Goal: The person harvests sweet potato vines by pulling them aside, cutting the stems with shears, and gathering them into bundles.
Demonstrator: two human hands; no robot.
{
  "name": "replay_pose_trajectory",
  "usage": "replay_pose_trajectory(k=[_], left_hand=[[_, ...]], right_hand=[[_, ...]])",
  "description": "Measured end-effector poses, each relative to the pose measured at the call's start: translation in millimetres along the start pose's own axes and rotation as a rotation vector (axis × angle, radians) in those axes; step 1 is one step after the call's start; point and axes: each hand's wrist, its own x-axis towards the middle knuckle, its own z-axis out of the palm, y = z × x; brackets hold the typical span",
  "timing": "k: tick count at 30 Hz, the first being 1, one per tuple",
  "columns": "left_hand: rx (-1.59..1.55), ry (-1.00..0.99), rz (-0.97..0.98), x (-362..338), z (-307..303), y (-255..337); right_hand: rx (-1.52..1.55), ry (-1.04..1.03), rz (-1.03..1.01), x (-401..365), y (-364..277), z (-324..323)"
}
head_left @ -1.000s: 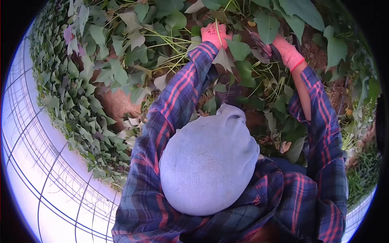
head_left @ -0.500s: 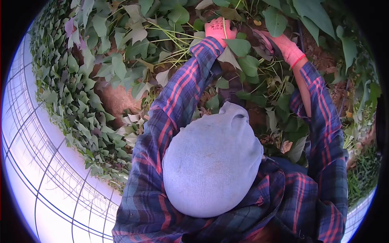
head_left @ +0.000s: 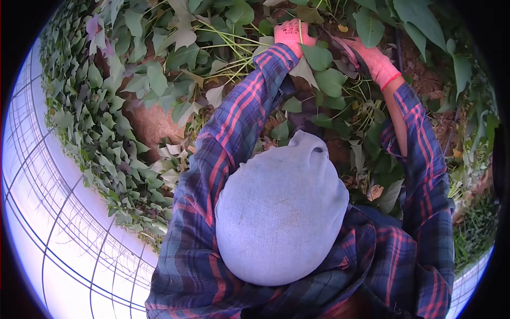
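My left hand (head_left: 292,33), in a pink glove with dark print, is closed among the vine stems at the top centre. Its fingertips are hidden, and a pale leaf stalk crosses the back of the glove. Several long green vine stems (head_left: 234,45) run leftward from it. To its right, my right hand (head_left: 376,63), also pink-gloved, is closed on a dark reddish looped tool, seemingly scissors (head_left: 348,55), pointing up and left toward my left hand. Leaves partly cover both tool and fingers. A heart-shaped green leaf (head_left: 317,57) hangs just below my left hand.
Dense leafy vines (head_left: 106,122) cover the ground at left, with bare brown soil (head_left: 154,125) showing between them. White sheeting with a dark wire grid (head_left: 58,234) lies along the left edge. A light blue cloth-covered rounded shape (head_left: 281,212) fills the lower centre. Grass (head_left: 473,239) grows at right.
My left hand has shifted slightly to the right in view, with the leaves beside it. My right hand and the tool stay nearly in place.
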Motion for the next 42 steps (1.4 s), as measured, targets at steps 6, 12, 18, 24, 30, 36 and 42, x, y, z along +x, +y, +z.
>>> replay_pose_trajectory(k=[6,12,18,24,30,36,42], left_hand=[[-0.022,-0.016,-0.029,-2,-2,7],[-0.164,-0.011,-0.039,-7,1,6],[-0.107,0.357,0.094,-45,-6,-27],[-1.34,0.211,-0.312,-103,-116,-32],[-1.393,0.514,-0.185,-120,-180,-82],[-1.107,0.402,-0.177,-120,-194,-59],[-0.957,0.331,-0.01,-63,-248,31]], right_hand=[[-0.882,0.164,-0.147,-21,-21,15],[-0.99,0.434,-0.492,-33,1,22],[0.876,0.534,0.051,-57,24,-10],[0.074,0.746,-0.084,-30,-57,-22],[-0.559,0.432,-0.113,-18,-63,34],[-0.626,0.259,0.025,-36,-58,31],[-0.66,0.306,0.064,-30,-51,40]])
